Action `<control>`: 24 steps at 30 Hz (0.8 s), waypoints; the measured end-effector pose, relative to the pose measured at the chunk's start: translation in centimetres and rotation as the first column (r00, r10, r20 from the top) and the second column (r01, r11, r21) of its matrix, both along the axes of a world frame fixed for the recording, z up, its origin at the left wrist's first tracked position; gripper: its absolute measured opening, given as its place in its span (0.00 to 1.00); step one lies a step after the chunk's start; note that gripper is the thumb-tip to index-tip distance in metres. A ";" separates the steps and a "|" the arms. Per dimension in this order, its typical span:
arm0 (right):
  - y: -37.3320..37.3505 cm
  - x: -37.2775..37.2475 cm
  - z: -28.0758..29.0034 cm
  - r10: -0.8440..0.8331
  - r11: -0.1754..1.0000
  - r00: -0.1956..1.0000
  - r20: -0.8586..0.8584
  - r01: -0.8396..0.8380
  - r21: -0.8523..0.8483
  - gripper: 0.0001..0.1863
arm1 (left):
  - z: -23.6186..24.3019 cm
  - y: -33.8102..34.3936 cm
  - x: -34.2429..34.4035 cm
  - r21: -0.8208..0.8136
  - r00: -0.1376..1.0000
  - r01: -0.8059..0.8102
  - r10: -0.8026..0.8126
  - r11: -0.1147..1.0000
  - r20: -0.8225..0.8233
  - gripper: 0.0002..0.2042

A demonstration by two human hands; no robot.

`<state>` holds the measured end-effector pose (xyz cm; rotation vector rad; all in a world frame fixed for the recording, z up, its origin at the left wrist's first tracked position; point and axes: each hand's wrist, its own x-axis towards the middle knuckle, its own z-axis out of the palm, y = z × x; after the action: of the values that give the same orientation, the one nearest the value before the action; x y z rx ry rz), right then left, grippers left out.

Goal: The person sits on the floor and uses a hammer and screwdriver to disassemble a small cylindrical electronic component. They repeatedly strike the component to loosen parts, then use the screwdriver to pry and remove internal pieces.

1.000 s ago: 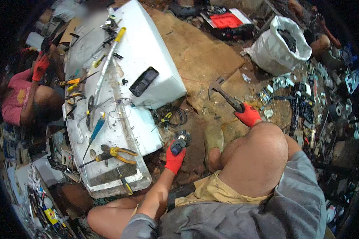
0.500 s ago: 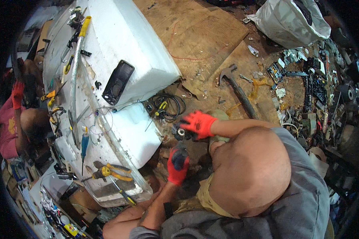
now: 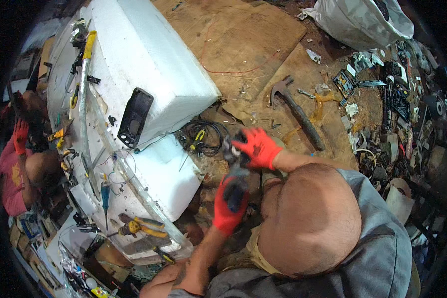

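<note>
My right hand (image 3: 257, 148), in a red glove with dark finger pads, grips a small dark part with a bright metal ring (image 3: 231, 151). Motion smears that part, and its kind does not show. Just below and nearer to me, my left hand (image 3: 230, 204) wears a matching glove, its fingers curled closed. Whatever the left fingers hold is hidden or blurred. Both hands are close together above the floor, in front of my bent knee (image 3: 310, 218). A coil of black cable (image 3: 213, 136) lies beyond them, beside pliers with yellow handles (image 3: 198, 137).
To the left stands a white block-like bench (image 3: 159, 169) bearing a black plastic casing (image 3: 135, 116), yellow-handled pliers (image 3: 143, 226) and a blue screwdriver (image 3: 105, 198). A hammer (image 3: 298, 114) lies on brown boards. Scrap parts (image 3: 392, 99) and a white sack (image 3: 360, 22) are right; a co-worker (image 3: 20, 169) sits left.
My hands have drawn closer together, the right with the ringed part shifting slightly right and the left moving up and right. The whole view has shifted a little.
</note>
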<state>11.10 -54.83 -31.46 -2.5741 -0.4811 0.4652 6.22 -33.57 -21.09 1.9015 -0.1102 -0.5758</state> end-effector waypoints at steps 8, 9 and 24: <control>-9.2 12.8 -0.3 -0.265 0.948 0.962 0.062 0.272 -0.163 0.48 | -3.2 -12.6 17.9 -0.224 0.979 0.147 -0.110 0.963 0.171 0.13; -9.6 13.8 -0.3 -0.248 0.952 0.968 0.030 0.249 -0.175 0.48 | -4.2 -13.3 19.3 -0.253 0.976 0.175 -0.134 0.951 0.171 0.12; -14.7 -3.9 -2.8 -0.756 0.629 0.651 -0.069 0.693 -0.352 0.37 | -6.8 -13.6 21.4 -0.234 0.975 0.207 -0.181 0.950 0.129 0.11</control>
<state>7.25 -69.52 -34.29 -2.6578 0.7791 0.5168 27.64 -47.14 -27.87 1.6883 -0.4243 -0.5644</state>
